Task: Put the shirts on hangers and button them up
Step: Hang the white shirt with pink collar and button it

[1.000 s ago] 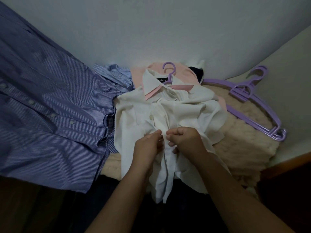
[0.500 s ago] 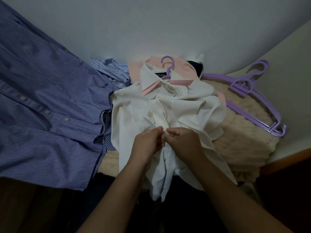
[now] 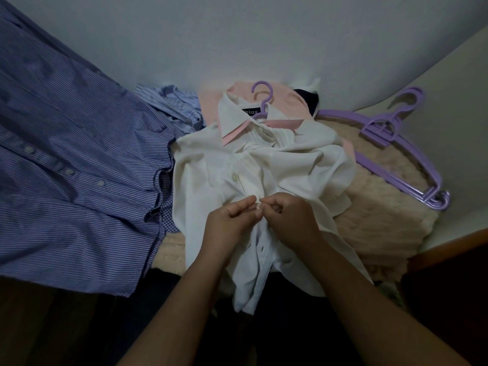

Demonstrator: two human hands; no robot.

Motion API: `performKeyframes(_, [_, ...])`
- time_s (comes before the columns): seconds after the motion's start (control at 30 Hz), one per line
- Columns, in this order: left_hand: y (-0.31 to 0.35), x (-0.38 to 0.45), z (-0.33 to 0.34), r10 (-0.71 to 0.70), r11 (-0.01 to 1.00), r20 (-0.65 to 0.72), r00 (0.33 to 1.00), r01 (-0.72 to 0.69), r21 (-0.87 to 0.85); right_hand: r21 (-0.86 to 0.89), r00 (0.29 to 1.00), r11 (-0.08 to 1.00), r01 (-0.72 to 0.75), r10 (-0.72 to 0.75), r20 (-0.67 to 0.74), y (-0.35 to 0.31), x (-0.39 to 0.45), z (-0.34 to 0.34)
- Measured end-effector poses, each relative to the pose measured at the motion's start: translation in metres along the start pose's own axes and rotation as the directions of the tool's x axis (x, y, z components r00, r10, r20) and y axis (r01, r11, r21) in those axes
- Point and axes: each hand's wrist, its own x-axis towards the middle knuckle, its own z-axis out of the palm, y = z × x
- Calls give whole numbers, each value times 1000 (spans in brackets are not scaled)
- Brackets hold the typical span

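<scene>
head view: the white shirt (image 3: 264,165) lies crumpled on the beige fleecy blanket (image 3: 380,220), its collar at twelve o'clock around the purple hanger (image 3: 261,96) whose hook pokes out past it, its hem hanging toward six o'clock over the near edge. the placket runs along that twelve-to-six line — the long axis the buttoning follows. one fastened-looking button (image 3: 234,176) sits just above the hands, at about eleven o'clock from where they meet.

the left hand (image 3: 232,220) pinches the left edge of the placket, fingers curled on the cloth; the right hand (image 3: 293,220) pinches the opposite edge, thumb and forefinger tips meeting the left's at a small pale spot (image 3: 259,205) — whether that is a button or a fold of cloth cannot be told. both hands are equally near the point of work, one on each side of it.

judged from this, a mid-chest button is in hand, and the next ones lie toward six o'clock, below the wrists, where the front still gapes.

at nine o'clock a blue striped shirt (image 3: 66,167) lies spread flat, buttoned along its front; at two o'clock spare purple hangers (image 3: 396,133) rest on the blanket, well apart from the hands.
</scene>
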Motion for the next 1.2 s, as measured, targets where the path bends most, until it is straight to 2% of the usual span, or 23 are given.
performKeyframes(0.2, [-2,6,1,16,999,-22,1000,-17,-34,125,997,990,-59,51,62,5,4,-3])
performKeyframes(0.43, [3,8,-1,50,998,73,996,-48,-28,261,993,965,-25,-5,115,6,11,-11])
performKeyframes(0.5, [5,9,-2,33,997,122,992,-24,-73,323,991,945,-54,12,132,5,12,-11])
performKeyframes(0.73, [7,12,0,-54,973,164,985,89,-213,410,985,906,-104,36,171,7,12,-12])
performKeyframes(1.0, [13,14,4,-119,919,212,970,188,-346,515,938,829,-220,35,345,4,8,-21])
performKeyframes(1.1, [12,15,5,-100,929,183,978,158,-334,535,938,799,-276,101,333,3,6,-19])
performKeyframes(1.2, [4,14,6,-42,975,116,992,66,-213,465,957,843,-270,179,230,7,6,-13])
